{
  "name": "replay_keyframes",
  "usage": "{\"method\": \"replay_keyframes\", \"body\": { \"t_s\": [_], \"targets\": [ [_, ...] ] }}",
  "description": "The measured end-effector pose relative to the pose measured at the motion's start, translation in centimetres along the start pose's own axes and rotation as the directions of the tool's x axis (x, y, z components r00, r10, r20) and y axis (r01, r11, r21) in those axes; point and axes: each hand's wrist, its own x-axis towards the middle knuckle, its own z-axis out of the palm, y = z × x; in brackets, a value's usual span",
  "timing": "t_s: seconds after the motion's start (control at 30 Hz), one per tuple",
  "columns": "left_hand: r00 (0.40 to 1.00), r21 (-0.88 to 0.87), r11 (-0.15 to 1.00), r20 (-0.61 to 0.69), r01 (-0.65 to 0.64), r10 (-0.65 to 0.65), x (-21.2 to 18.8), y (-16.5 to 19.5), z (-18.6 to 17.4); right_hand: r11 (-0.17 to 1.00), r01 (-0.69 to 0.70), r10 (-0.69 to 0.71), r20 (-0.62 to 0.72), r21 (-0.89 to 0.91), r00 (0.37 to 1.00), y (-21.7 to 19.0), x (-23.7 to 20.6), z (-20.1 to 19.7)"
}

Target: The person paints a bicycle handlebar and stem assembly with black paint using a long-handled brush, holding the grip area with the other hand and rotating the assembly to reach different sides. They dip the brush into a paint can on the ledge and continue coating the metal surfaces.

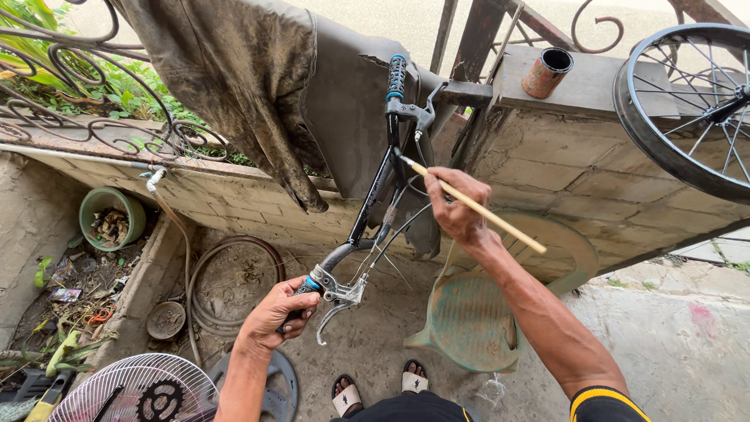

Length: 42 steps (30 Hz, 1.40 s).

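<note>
We steady the black bicycle handlebar at centre, left hand clenched on its near grip at 7 o'clock, right hand pinching a thin wooden-handled brush whose tip touches the bar, likely needing careful strokes.

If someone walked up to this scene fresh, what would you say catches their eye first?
Most striking is the black bicycle handlebar held up at centre: the left hand grips its lower end by a silver brake lever, while the right hand holds a thin wooden-handled brush with its tip at the bar. Behind, a dirty cloth drapes over the wall, and a bicycle wheel stands at upper right.
</note>
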Motion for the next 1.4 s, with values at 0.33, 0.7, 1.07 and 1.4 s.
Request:
{"method": "replay_keyframes", "body": {
  "t_s": [0.33, 0.7, 1.07, 1.4],
  "targets": [
    [1.0, 0.01, 1.0, -0.015, -0.002, 0.002, -0.2, 0.0, 0.3, 0.998, -0.045, 0.044, 0.01, 0.04, 0.999, 0.7, -0.9, 0.1],
    [1.0, 0.009, 1.0, -0.003, -0.007, 0.007, -0.2, 0.0, 0.4, 0.998, 0.037, -0.034, 0.052, -0.041, 0.998, -1.3, 0.3, -0.4],
    [1.0, 0.013, 1.0, -0.002, -0.022, 0.022, -0.2, 0.0, 0.3, 0.994, 0.092, -0.085, 0.112, -0.061, 0.99, -3.7, -0.3, -0.5],
    [1.0, 0.025, 1.0, -0.007, -0.019, 0.019, 0.0, -0.2, 0.1, 0.984, 0.153, -0.134, 0.175, -0.096, 0.975, -1.0, 0.9, -0.2]
  ]
}}
